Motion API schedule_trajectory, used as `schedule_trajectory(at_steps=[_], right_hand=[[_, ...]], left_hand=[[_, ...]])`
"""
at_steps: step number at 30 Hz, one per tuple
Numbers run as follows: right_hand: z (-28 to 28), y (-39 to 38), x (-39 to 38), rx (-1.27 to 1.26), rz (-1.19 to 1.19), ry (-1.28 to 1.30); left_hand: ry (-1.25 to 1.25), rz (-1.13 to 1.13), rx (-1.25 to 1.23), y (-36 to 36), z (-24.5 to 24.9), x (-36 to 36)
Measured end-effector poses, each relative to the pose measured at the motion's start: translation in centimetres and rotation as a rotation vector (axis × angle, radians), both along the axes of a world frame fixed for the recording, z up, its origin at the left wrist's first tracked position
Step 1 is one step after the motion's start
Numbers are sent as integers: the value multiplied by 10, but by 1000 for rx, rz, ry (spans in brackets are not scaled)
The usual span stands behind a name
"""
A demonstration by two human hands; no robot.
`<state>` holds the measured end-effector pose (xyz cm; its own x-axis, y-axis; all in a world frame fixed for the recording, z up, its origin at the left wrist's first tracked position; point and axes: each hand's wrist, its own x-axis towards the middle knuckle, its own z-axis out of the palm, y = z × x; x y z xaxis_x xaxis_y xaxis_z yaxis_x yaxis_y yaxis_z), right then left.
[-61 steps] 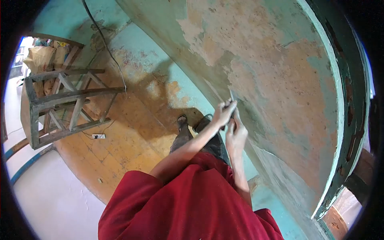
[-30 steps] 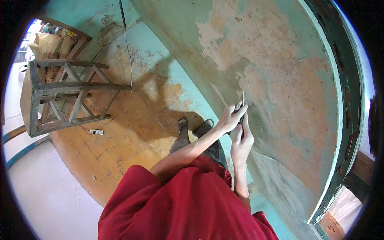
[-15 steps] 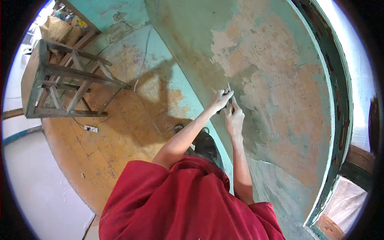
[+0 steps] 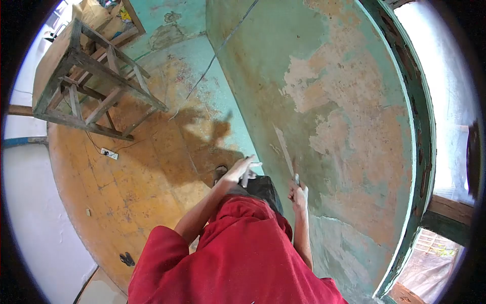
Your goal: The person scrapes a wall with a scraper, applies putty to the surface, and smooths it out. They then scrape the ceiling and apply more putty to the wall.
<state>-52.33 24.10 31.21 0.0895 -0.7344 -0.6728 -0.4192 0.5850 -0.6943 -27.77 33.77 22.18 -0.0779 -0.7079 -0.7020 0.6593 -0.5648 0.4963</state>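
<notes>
My right hand (image 4: 299, 196) is closed around the handle of a narrow scraper (image 4: 296, 177), its tip up against the green wall (image 4: 263, 101). A pale scraped streak (image 4: 283, 147) runs up the wall from the tool. My left hand (image 4: 242, 171) is away from the wall, in front of my dark trousers (image 4: 266, 190). Its fingers are stretched out and look dusty. Whether a small greyish piece lies under them, I cannot make out.
A wooden stool-like frame (image 4: 76, 61) lies at the left on the worn yellow floor (image 4: 131, 177). Near it are a power strip (image 4: 109, 153) and its cord. Sandals (image 4: 127, 259) lie at lower left. A dark green window frame (image 4: 422, 101) borders the wall.
My hands, close together at the wall before, have parted. The left drew back toward my body, its fingers stretched out; the right moved lower with the scraper. A pale streak now shows on the wall.
</notes>
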Motion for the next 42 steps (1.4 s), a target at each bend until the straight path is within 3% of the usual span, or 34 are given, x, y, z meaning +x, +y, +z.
schedule_trajectory(at_steps=[5, 6, 9, 10, 11, 13, 17, 19, 23, 26, 29, 32, 37, 42], right_hand=[[19, 23, 92, -63, 110, -273], [28, 26, 100, -39, 161, -367], [37, 26, 104, -88, 212, -312], [32, 26, 99, -83, 217, -311], [24, 23, 94, -131, 289, -268], [14, 14, 89, -181, 378, -229], [10, -5, 90, -94, 422, -236], [-20, -18, 78, -212, 651, -125], [-34, -30, 69, 77, 648, -131], [-73, -32, 51, 64, 688, -159], [-126, -21, 26, 53, 742, -112], [-146, -12, 20, 66, 800, -42], [-190, 13, -11, 160, 933, -4], [-229, 33, -43, 242, 768, 61]], left_hand=[[24, 63, -329, -32, 48, -33], [-102, 41, -194, -36, 89, -25], [-109, 174, -251, -36, 54, -39], [-143, 220, -251, -35, 15, -54], [-145, 228, -248, -26, 25, -48], [-30, -108, -178, -7, 58, -29], [-45, 337, -274, 6, 86, -45], [-53, 404, -111, 1, 62, -58], [-224, 444, -43, 6, 20, -81], [-179, 346, 56, 9, -4, -94], [-339, 427, 142, 10, -30, -125], [-736, 536, 273, 14, -59, -163], [-664, 480, 449, 35, -95, -196], [-516, 416, 560, 40, -126, -201]])
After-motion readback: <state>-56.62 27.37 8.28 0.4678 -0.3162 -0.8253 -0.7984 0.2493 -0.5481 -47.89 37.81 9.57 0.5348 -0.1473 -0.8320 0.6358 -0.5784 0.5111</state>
